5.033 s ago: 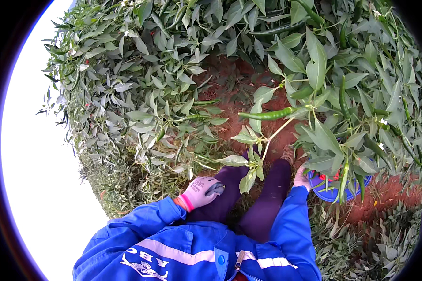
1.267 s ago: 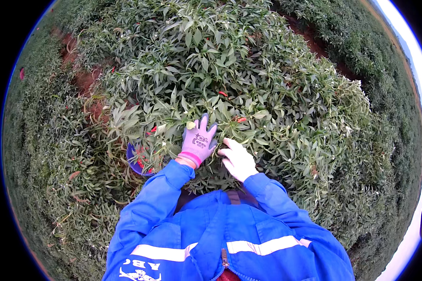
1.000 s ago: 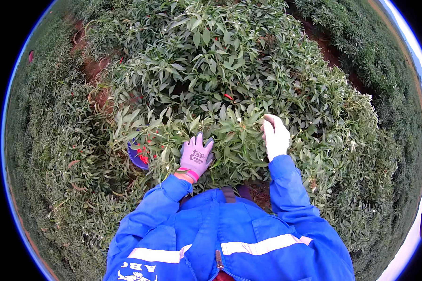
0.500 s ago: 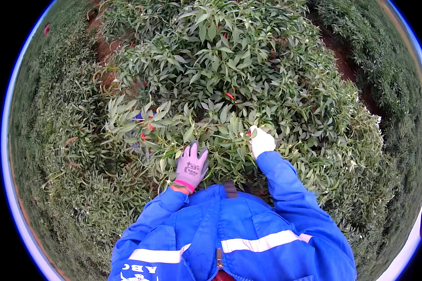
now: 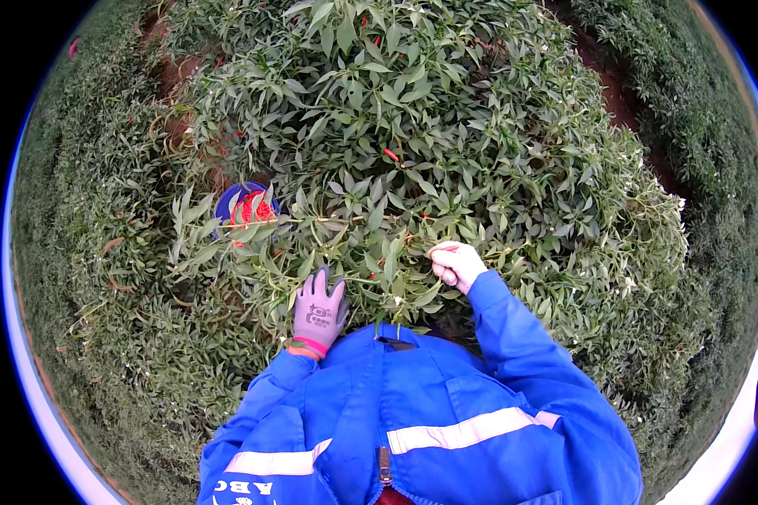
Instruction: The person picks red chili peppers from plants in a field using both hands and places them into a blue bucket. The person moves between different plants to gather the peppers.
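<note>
My right hand [image 5: 458, 267] is bare and closed, with a slim red chili pepper [image 5: 444, 249] between thumb and fingers. It hovers at the near side of a leafy chili plant [image 5: 379, 126]. To its left, my left hand [image 5: 319, 308] wears a pink and grey glove. Its fingers are stretched out and rest against the plant's near branches, the tips partly among leaves. Beyond the left hand stands a blue bucket [image 5: 224, 204] holding many red chilies [image 5: 254, 209]; leaves cover part of it. Another red chili [image 5: 391, 155] hangs farther up in the foliage.
Dense rows of chili plants surround me. Strips of reddish soil [image 5: 605, 80] run between the rows at right and at far left. A long branch [image 5: 312, 220] reaches leftward across the front of the bucket. My blue jacket [image 5: 413, 396] touches the nearest leaves.
My right hand has drawn slightly nearer and left, with a red chili now showing in its fingers. My left hand has moved left and nearer. The bucket, mostly hidden before, now shows.
</note>
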Motion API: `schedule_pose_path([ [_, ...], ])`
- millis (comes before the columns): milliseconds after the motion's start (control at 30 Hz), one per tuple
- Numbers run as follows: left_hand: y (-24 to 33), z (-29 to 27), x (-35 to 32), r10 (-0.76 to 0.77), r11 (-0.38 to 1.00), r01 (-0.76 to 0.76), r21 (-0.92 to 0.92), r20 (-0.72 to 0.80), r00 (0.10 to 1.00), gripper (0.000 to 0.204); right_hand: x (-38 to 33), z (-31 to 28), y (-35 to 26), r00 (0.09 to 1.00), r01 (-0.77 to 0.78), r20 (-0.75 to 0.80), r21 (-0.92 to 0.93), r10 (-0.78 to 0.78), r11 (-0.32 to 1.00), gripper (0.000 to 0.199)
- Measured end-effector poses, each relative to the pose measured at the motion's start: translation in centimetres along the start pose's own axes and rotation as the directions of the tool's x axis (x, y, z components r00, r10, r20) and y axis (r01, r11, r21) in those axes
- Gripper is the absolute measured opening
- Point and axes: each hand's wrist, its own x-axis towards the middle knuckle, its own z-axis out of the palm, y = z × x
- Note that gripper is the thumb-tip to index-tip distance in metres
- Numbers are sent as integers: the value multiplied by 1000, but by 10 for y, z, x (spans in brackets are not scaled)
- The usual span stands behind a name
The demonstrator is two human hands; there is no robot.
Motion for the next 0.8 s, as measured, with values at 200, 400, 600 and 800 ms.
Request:
schedule_pose_path([
  [200, 3, 7, -2, -68, 998, 68, -5, 14, 998, 53, -26, 22, 9, 988, 17, 156, -135, 4, 991, 18],
  [400, 3, 9, -4, -87, 996, 88, -12, 26, 996, 57, -3, 9, -54, 988, 141, 60, 42, -144, 989, 30],
  [600, 8, 23, -10, -133, 990, 135, -42, 43, 990, 52, 120, 55, -106, 722, 409, 224, -901, -655, 143, 27],
  [800, 13, 21, -14, -192, 980, 196, -24, 121, 974, 55, 210, 88, -116, 811, 54, 248, -934, -529, -354, 23],
])
